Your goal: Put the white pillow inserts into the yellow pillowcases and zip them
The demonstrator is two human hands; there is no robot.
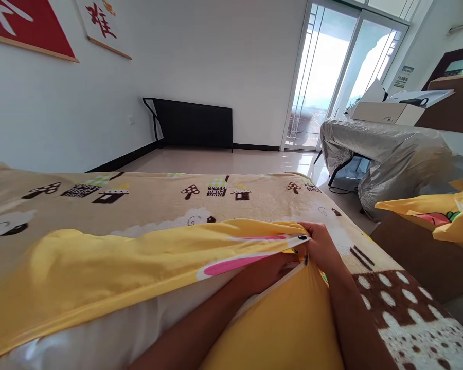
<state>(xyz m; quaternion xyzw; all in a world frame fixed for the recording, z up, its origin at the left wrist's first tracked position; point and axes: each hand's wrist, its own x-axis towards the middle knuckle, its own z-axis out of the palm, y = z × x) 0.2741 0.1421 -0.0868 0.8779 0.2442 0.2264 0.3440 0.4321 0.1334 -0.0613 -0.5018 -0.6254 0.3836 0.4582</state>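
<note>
A yellow fabric cover (111, 262) with a pink-and-white long-eared print lies across the bed in front of me, its long opening facing me. Smooth white fabric (139, 321) shows between the cover's two edges. My right hand (317, 240) is closed around the cover's far right corner, at the end of the opening, and pulls the cloth into folds. My left hand (280, 264) reaches through the opening to the inside of that same corner. Its fingers are hidden by the cloth, so their hold cannot be made out.
A beige patterned blanket (158, 200) covers the bed. Right of it stand a cardboard box (416, 257) with yellow printed fabric (461, 210) on top and a plastic-draped table (393, 144) bearing a white box (381, 112). A black folded panel (195, 123) leans against the far wall.
</note>
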